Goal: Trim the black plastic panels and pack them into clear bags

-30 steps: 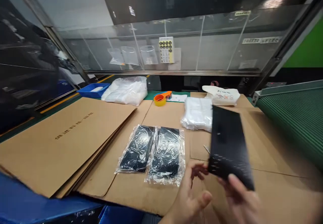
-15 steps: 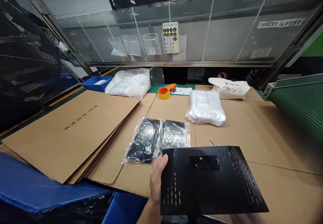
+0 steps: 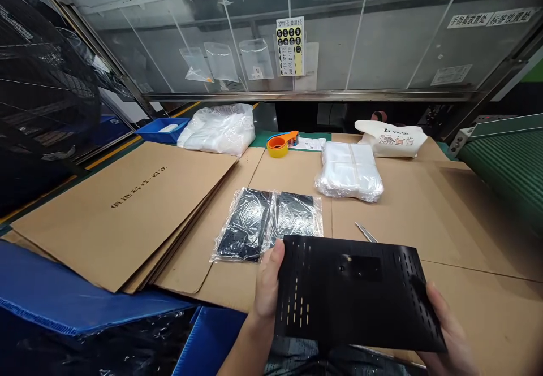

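A black slotted panel (image 3: 356, 308) is held tilted above the table's front edge, low in the head view. My left hand (image 3: 267, 285) grips its left edge, thumb on the face turned to me. At the right edge, my right hand (image 3: 452, 331) also grips the panel; its fingers underneath are hidden. Just beyond the panel lie two black pieces in clear plastic, a left one (image 3: 246, 223) and a right one (image 3: 299, 216). A metal tool (image 3: 365, 232) rests behind the panel, partly covered by it.
Stacked cardboard sheets (image 3: 127, 212) lie at left, above a blue box (image 3: 85, 302). Farther back are a blue tray (image 3: 163, 131), a white plastic bundle (image 3: 218, 130), a tape dispenser (image 3: 278, 145), clear bags (image 3: 351, 171) and a cloth pouch (image 3: 394, 139). A green conveyor (image 3: 509, 161) stands right.
The panel has shifted slightly right and tilted differently. My right hand, mostly hidden below the panel before, now shows at its right edge. The camera view has shifted a little.
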{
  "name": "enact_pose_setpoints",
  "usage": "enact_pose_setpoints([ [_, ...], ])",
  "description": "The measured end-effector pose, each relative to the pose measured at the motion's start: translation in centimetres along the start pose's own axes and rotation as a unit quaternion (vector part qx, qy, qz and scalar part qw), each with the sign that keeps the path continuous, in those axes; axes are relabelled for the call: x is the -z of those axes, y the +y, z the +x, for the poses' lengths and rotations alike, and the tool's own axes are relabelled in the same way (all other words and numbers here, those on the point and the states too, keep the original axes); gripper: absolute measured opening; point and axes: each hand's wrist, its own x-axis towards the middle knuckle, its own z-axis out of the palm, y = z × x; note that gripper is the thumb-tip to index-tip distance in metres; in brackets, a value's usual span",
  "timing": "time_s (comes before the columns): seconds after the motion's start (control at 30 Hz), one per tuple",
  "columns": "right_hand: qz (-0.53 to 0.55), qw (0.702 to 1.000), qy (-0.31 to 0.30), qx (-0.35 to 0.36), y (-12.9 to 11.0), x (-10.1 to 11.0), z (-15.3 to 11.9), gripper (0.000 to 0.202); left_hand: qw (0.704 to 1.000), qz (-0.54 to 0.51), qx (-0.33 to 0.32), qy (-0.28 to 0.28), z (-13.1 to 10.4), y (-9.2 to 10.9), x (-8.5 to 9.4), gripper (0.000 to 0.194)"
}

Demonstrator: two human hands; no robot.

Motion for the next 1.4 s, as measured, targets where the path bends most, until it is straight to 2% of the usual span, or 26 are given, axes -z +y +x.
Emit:
enact_pose_setpoints([
  [0.13,-0.009,0.999,-0.021,0.027,-0.6,-0.9,-0.3,0.04,1.0,-0.012,0.024,-0.007,0.1,0.2,0.0,0.049],
  [0.23,0.004,0.999,-0.011,0.039,-1.2,-1.8,-0.2,0.035,0.999,-0.005,0.027,-0.025,0.3,0.6,-0.2,0.05],
  [0.43,0.015,0.995,0.009,0.103,-2.1,-2.0,0.4,0.024,0.989,0.092,-0.038,-0.106,0.9,0.8,0.7,0.046],
  [0.5,0.006,0.992,0.004,0.124,-2.2,-1.9,0.5,0.024,0.984,0.132,-0.061,-0.099,1.0,0.5,1.4,0.05],
  [0.63,0.005,0.994,0.023,0.105,-2.1,-2.2,0.1,0.028,0.971,0.213,-0.111,-0.014,0.9,0.4,2.1,0.054],
  [0.7,-0.003,0.996,0.026,0.084,-1.9,-2.4,-0.2,0.031,0.958,0.255,-0.127,-0.026,0.8,0.8,2.1,0.051],
  [0.77,-0.037,0.996,0.011,0.076,-1.8,-2.5,-0.5,0.036,0.947,0.285,-0.13,-0.064,0.8,1.3,2.2,0.05],
  [0.83,-0.108,0.989,-0.009,0.105,-1.8,-2.5,-0.7,0.041,0.938,0.307,-0.134,-0.086,0.9,1.3,2.5,0.053],
  [0.9,-0.217,0.954,-0.03,0.203,-2.0,-2.2,-0.8,0.039,0.936,0.31,-0.156,-0.062,1.0,0.9,3.0,0.065],
  [0.93,-0.274,0.92,-0.053,0.274,-2.1,-2.1,-0.9,0.035,0.938,0.299,-0.17,-0.044,1.0,0.6,3.1,0.075],
  [1.0,-0.363,0.83,-0.124,0.405,-2.5,-1.9,-0.8,0.023,0.951,0.246,-0.189,-0.01,0.7,0.0,3.0,0.092],
  [1.03,-0.392,0.784,-0.155,0.455,-2.7,-1.8,-0.7,0.025,0.958,0.213,-0.193,0.002,0.5,-0.2,2.7,0.096],
  [1.1,-0.433,0.709,-0.179,0.528,-2.9,-1.7,-0.5,0.041,0.968,0.159,-0.192,0.01,0.0,-0.3,1.9,0.089],
  [1.17,-0.466,0.65,-0.148,0.582,-3.0,-1.6,-0.3,0.048,0.973,0.132,-0.191,0.006,-0.5,0.0,1.2,0.07],
  [1.23,-0.49,0.617,-0.109,0.606,-2.9,-1.6,-0.3,0.05,0.974,0.117,-0.192,-0.01,-0.7,0.2,0.8,0.055],
  [1.4,-0.516,0.597,-0.057,0.612,-2.7,-1.9,-0.7,0.048,0.973,0.07,-0.217,-0.014,-0.6,-0.2,1.0,0.049],
])
